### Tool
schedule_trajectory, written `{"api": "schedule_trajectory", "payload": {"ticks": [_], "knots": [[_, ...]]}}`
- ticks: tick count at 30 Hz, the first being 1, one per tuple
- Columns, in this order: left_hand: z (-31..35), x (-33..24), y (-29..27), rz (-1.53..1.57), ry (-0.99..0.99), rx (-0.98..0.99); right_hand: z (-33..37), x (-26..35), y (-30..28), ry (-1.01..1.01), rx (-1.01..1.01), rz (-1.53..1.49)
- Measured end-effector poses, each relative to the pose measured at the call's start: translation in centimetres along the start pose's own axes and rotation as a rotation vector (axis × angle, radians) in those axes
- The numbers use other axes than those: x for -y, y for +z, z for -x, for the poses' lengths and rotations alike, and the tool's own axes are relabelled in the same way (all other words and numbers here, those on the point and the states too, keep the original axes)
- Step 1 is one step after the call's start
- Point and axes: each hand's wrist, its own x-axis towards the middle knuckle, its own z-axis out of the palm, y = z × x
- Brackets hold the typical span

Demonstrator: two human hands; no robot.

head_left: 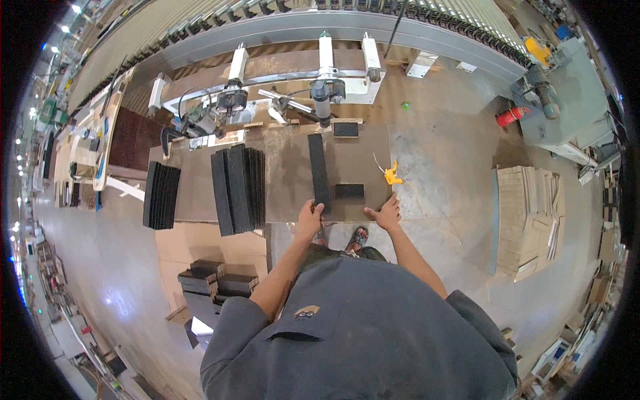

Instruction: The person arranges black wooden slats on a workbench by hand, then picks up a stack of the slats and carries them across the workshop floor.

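As the head view shows, the long black strip (319, 167) lies on the brown table (287, 180), at twelve o'clock from the left hand (311, 220). It is probably light and rather stiff, with little slip; its long edges near the middle seem the good place for holding. The left fingers are bent at its near end, thumb touching; whether they grip firmly, one cannot tell. The right hand (385, 214), with the short black block (350, 191) at its ten o'clock, spreads thumb widely from fingers, holding nothing visible.
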Motion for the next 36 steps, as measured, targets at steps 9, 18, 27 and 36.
{"api": "schedule_trajectory", "payload": {"ticks": [9, 18, 27, 36], "knots": [[-3.4, -4.1, 0.9, -0.696, 0.347, -0.140, 0.1, -0.4, 0.4, 0.010, -0.036, -0.021], [-4.9, -2.0, -0.5, -0.747, 0.604, -0.070, -0.4, -0.5, 0.9, -0.008, -0.068, -0.039], [-6.1, 0.3, -0.7, -0.884, 0.756, -0.182, -0.4, 1.0, -0.1, 0.035, -0.007, 0.032], [-6.4, 1.4, -1.3, -0.935, 0.643, -0.163, -0.7, 0.1, 0.4, -0.339, -0.191, -0.046]]}}
